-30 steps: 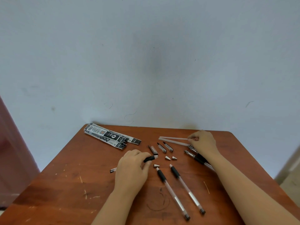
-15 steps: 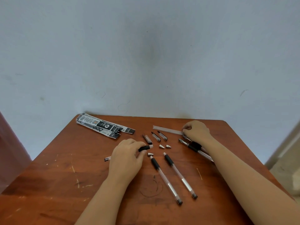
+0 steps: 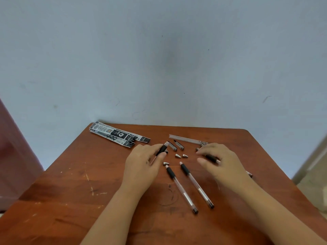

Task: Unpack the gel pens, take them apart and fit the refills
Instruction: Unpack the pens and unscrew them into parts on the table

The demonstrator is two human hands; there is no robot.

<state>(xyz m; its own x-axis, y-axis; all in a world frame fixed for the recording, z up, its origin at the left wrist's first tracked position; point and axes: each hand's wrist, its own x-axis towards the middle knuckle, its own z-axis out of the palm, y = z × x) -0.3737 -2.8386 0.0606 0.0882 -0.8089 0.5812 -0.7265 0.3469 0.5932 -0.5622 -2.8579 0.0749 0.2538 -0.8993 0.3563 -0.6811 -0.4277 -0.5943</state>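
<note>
We grip a pen barrel (image 3: pixel 161 149) in our left hand (image 3: pixel 141 167), fingers curled round it and thumb pressed to its black grip, its open tip pointing to 1 o'clock. Our right hand (image 3: pixel 223 164) hovers at 3 o'clock from the left, fingers loosely stretched and slightly apart, holding nothing we can see; a dark pen (image 3: pixel 211 158) lies partly hidden under it. Between the hands sit two metal tips (image 3: pixel 180 155), with a third tip (image 3: pixel 166 163) just at 6 o'clock of the left thumb. Two barrels (image 3: pixel 189 187) lie side by side on the table (image 3: pixel 70 191), slanting toward 5 o'clock. At 12 o'clock from the tips lie two caps (image 3: pixel 176 146), and beyond them the clear refills (image 3: pixel 185 139), near the right fingertips. The empty packs (image 3: pixel 116 136) are stacked at 11 o'clock, near the table's far edge by the wall (image 3: pixel 159 59).
</note>
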